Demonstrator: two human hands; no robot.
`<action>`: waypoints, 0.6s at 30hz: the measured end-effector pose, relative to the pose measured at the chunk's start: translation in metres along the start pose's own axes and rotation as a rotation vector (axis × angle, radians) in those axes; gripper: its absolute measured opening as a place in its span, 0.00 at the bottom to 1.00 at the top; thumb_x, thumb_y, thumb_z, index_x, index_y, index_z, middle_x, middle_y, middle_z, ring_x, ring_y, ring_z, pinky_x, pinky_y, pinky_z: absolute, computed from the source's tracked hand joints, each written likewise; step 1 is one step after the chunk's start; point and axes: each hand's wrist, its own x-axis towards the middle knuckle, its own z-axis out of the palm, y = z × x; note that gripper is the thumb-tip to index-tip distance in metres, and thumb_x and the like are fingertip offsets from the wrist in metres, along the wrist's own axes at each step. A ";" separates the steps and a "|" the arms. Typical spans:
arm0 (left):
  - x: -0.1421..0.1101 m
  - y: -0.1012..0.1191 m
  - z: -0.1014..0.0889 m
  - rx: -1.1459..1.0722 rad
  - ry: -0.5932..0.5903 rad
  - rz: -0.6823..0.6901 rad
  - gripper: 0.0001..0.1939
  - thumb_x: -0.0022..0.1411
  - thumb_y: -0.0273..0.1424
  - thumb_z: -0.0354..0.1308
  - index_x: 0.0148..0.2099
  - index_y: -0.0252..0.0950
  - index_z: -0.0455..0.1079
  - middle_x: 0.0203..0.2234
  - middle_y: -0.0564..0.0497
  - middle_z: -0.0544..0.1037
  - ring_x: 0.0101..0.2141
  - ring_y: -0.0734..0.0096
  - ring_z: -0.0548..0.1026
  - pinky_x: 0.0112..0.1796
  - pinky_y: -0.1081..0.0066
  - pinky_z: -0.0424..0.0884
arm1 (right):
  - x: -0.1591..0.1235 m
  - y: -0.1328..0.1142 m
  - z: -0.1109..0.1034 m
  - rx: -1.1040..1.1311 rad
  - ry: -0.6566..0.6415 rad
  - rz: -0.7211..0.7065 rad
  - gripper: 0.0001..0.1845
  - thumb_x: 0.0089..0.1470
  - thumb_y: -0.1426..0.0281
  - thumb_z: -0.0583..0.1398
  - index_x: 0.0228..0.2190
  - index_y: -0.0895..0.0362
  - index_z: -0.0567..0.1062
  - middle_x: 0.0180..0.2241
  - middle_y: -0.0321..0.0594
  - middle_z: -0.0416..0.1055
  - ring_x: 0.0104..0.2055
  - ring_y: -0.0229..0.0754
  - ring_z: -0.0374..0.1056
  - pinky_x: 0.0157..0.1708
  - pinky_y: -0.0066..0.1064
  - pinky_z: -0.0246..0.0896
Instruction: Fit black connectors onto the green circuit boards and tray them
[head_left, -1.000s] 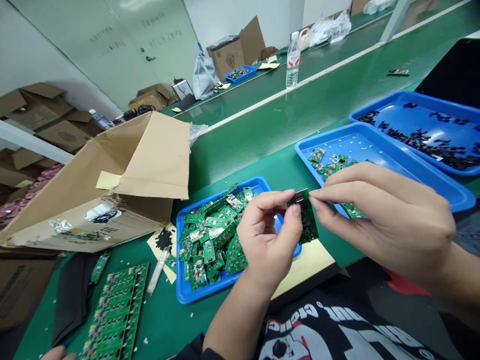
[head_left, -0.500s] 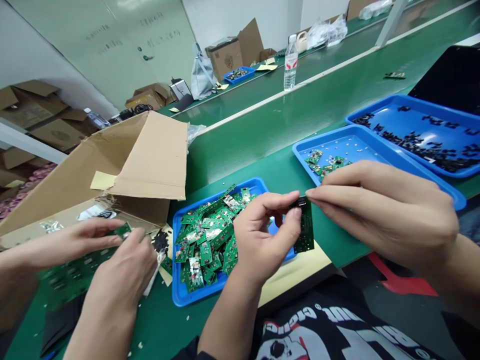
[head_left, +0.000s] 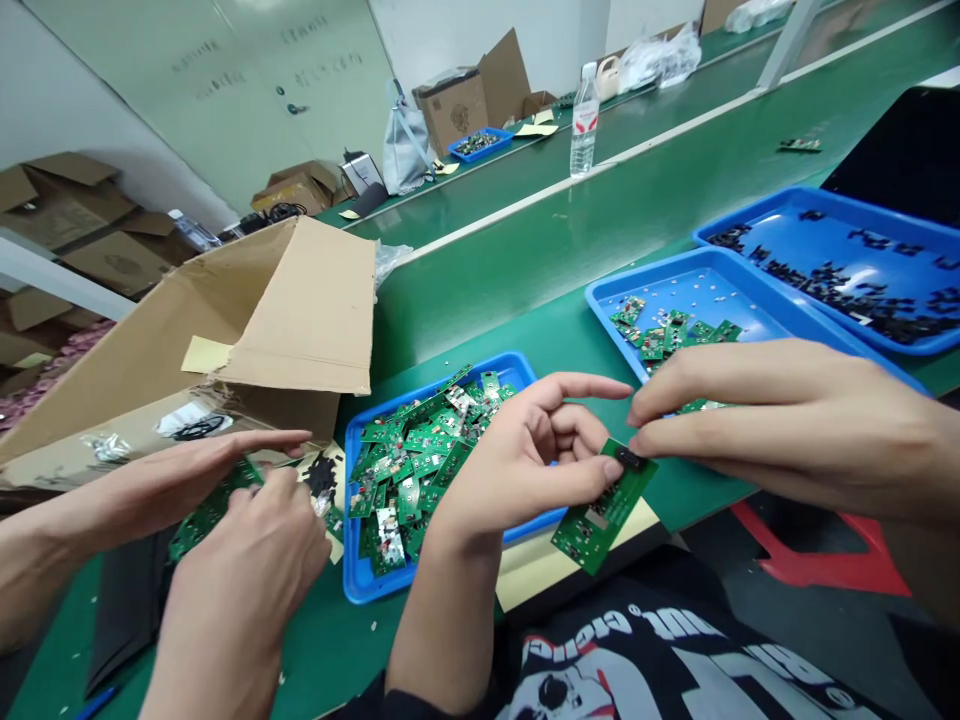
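Observation:
A green circuit board (head_left: 604, 520) with small parts is pinched in my left hand (head_left: 536, 445) between thumb and curled fingers, its index finger stretched toward my right hand. The board tilts, its face toward me. Near its upper end sits a black component (head_left: 628, 457). My right hand (head_left: 787, 415) has its fingertips closed together right at that end, beside the black component; whatever they hold is hidden. Under and left of my left hand, a blue tray (head_left: 352, 585) is heaped with similar boards.
At left, a co-worker's hands (head_left: 240, 560) work on a green board (head_left: 206, 520) beside an open cardboard box (head_left: 300, 300). Right stand a blue tray with some boards (head_left: 772, 285) and a blue tray of black parts (head_left: 900, 290). A water bottle (head_left: 583, 125) stands on the ledge.
My left hand has turned the board from nearly upright and edge-on to tilted, face showing. My right fingertips have come down slightly to its upper end. The co-worker's hands have shifted.

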 end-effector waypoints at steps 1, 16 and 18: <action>0.001 0.000 -0.001 -0.007 -0.027 -0.033 0.27 0.45 0.21 0.81 0.48 0.39 0.80 0.26 0.56 0.77 0.24 0.81 0.73 0.26 0.83 0.70 | -0.001 0.000 0.001 0.037 -0.024 0.004 0.13 0.74 0.77 0.51 0.43 0.52 0.74 0.38 0.37 0.76 0.36 0.36 0.74 0.35 0.29 0.68; 0.011 -0.008 -0.003 0.042 -0.255 -0.309 0.61 0.46 0.13 0.72 0.78 0.39 0.52 0.26 0.59 0.80 0.22 0.80 0.75 0.25 0.82 0.72 | -0.007 0.027 0.011 0.626 -0.380 0.366 0.14 0.60 0.65 0.73 0.27 0.56 0.77 0.23 0.30 0.71 0.24 0.32 0.65 0.23 0.23 0.56; 0.011 -0.010 -0.001 0.046 -0.273 -0.321 0.65 0.47 0.13 0.70 0.81 0.40 0.44 0.26 0.59 0.80 0.23 0.79 0.75 0.26 0.81 0.72 | -0.009 0.033 0.018 0.762 -0.456 0.475 0.22 0.56 0.59 0.75 0.23 0.57 0.74 0.20 0.29 0.67 0.22 0.30 0.60 0.20 0.22 0.50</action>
